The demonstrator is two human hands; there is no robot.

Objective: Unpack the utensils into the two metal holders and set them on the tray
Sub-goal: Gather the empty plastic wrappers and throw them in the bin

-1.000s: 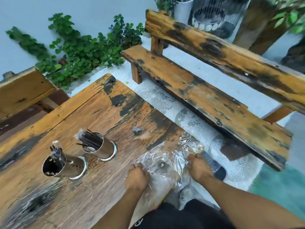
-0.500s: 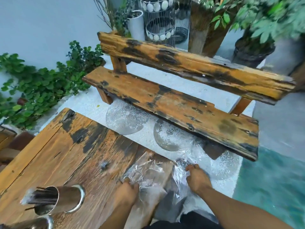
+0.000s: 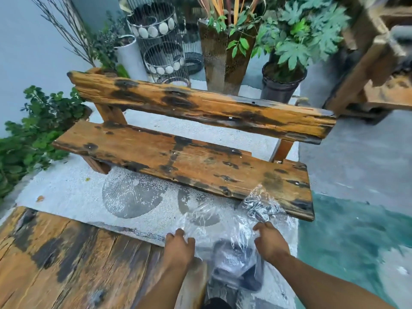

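Note:
A crumpled clear plastic bag (image 3: 225,233) hangs past the right edge of the worn wooden table (image 3: 73,262), stretched between both hands. My left hand (image 3: 178,248) grips its left edge at the table's corner. My right hand (image 3: 270,243) pinches its right side, where a bunched part reaches toward the bench. Dark shapes show through the plastic, but I cannot tell what they are. The two metal holders and the tray are out of view.
A weathered wooden bench (image 3: 185,161) stands just beyond the bag, over pale gravel (image 3: 73,188). Behind it are wire cages (image 3: 160,39), a tall vase (image 3: 225,56) and a potted plant (image 3: 283,70). Green floor (image 3: 347,233) lies to the right.
The view has swung up and right, so the two metal holders have left the frame. Both hands have carried the plastic bag off the tabletop, past its edge toward the bench.

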